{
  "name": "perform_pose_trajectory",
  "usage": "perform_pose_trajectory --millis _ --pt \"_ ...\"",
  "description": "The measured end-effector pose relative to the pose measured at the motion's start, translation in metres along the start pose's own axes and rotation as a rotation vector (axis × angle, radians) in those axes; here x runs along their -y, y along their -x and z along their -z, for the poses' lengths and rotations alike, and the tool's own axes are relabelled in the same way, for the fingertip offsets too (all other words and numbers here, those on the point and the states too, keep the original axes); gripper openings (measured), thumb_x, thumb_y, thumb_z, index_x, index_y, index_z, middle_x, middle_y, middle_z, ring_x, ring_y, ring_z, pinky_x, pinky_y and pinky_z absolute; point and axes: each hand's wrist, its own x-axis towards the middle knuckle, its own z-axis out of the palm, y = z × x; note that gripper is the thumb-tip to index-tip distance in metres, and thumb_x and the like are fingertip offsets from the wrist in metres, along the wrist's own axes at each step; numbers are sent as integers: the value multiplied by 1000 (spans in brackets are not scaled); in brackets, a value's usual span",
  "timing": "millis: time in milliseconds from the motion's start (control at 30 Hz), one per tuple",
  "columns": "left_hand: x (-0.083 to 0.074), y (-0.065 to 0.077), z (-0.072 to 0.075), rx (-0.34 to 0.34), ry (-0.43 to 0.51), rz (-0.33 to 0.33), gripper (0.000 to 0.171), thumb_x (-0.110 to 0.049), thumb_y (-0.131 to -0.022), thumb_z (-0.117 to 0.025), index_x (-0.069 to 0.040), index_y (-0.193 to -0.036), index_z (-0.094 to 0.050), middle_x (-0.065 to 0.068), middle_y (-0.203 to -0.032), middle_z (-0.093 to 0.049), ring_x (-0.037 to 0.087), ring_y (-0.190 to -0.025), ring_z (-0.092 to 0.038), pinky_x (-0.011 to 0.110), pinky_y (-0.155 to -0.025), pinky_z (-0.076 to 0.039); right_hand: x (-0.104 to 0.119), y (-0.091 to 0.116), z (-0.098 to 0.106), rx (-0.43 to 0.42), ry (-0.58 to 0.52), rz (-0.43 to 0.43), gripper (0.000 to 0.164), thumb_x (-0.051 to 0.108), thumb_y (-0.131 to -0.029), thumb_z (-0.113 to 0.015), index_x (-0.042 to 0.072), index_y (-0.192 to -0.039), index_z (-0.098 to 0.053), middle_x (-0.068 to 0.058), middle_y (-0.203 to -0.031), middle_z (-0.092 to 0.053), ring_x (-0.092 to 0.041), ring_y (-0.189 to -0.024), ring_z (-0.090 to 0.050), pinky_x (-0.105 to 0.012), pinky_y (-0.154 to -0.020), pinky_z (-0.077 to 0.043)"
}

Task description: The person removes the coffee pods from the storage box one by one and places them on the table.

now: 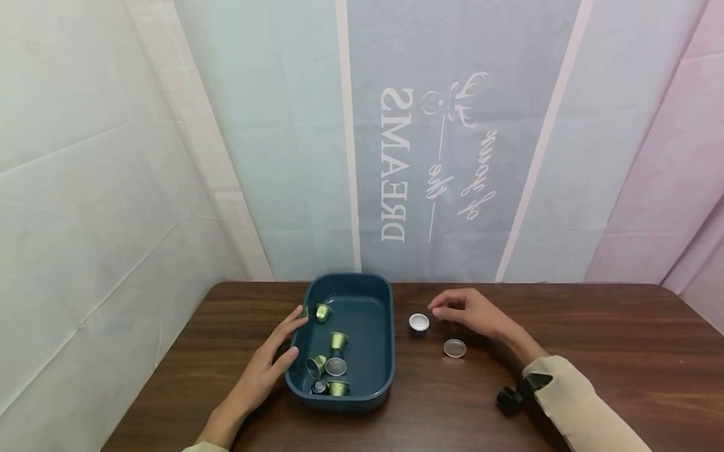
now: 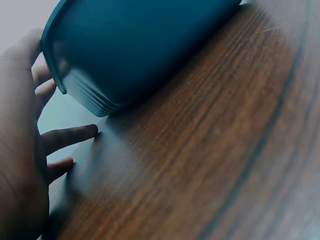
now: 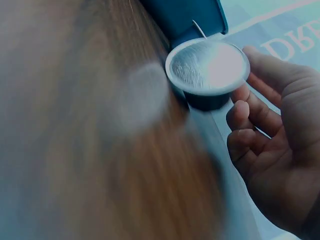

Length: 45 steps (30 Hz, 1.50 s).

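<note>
My left hand [image 1: 259, 372] lies along the left side of a dark blue tray [image 1: 382, 378], fingertips at its rim. Fairly straight, spread fingers show beside the tray's outer wall in the left wrist view. Several green coffee capsules [image 1: 338, 340] lie in the tray, with a dark capsule [image 1: 320, 386] near its front left corner. To the right of the tray, my right hand [image 1: 475, 313] pinches a coffee capsule [image 3: 205, 65] by the rim. Its silver foil lid and dark body show above the table in the right wrist view.
Another silver-lidded capsule [image 1: 455, 348] lies on the brown wooden table [image 1: 612, 350], below the right hand. Behind the table's back edge hangs a pale fabric curtain [image 1: 299, 155] with mirrored lettering. A black strap piece [image 1: 512, 400] sits at the right wrist.
</note>
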Motion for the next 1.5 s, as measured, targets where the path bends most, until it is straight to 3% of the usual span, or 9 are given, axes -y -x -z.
perform_pose_trajectory --millis 200,300,367,500,633,867,1000,1167,1500 --pt "0 -1 6 16 -24 -4 50 -4 -98 -48 -11 -146 -38 3 -157 -22 26 -142 -23 42 -108 -26 -14 26 6 19 -61 54 22 19 -90 -69 9 -110 -68 -9 -97 -63 -17 -66 -56 -30 -56 -48" --pt "0 -1 8 17 -21 0 49 -4 -98 -48 -11 -146 -38 3 -157 -21 26 -142 -22 57 -104 -26 -14 36 6 65 -119 123 25 13 -87 -71 8 -111 -66 -12 -103 -61 -16 -65 -57 -28 -54 -47" --pt "0 0 8 11 -23 6 50 -5 -98 -48 -12 -146 -38 3 -157 -22 26 -142 -22 59 -103 -27 -14 39 4 96 -151 175 28 8 -85 -72 7 -112 -65 -15 -109 -59 -16 -68 -57 -28 -55 -47" --pt "0 1 6 2 -28 13 50 -4 -97 -49 -13 -146 -39 3 -157 -23 26 -141 -24 56 -103 -29 -15 40 0 113 -125 257 33 8 -81 -77 8 -111 -65 -14 -120 -56 -17 -72 -57 -26 -57 -48" --pt "1 3 4 -3 -19 17 52 -3 -97 -50 -16 -146 -38 4 -156 -23 27 -141 -24 55 -103 -29 -15 40 -3 117 -108 278 35 9 -78 -79 7 -111 -65 -13 -117 -58 -17 -69 -56 -26 -53 -47" --pt "0 2 1 0 -9 4 53 -3 -97 -49 -17 -146 -38 6 -156 -23 27 -141 -23 32 -108 -25 -13 44 -1 130 -116 289 35 9 -80 -77 8 -113 -65 -5 -78 -59 -12 -61 -53 -26 -48 -45" --pt "-4 1 0 -6 -11 6 52 -3 -97 -49 -16 -146 -39 7 -156 -24 26 -141 -24 30 -108 -24 -15 45 1 121 -69 304 32 11 -82 -76 8 -112 -67 -3 -94 -63 -13 -67 -56 -28 -52 -47" --pt "-5 0 -2 -13 -24 16 53 -1 -96 -49 -18 -145 -39 7 -156 -25 28 -141 -25 26 -107 -24 -18 47 3 95 -51 181 31 18 -85 -73 9 -115 -67 -3 -88 -65 -12 -66 -58 -29 -53 -49" --pt "-5 0 -2 -1 -29 16 53 -4 -98 -48 -22 -146 -38 3 -156 -23 26 -141 -24 42 -107 -27 -14 37 2 16 -308 -142 38 15 -87 -70 -1 -121 -63 -16 -92 -67 -21 -69 -65 -33 -63 -55"
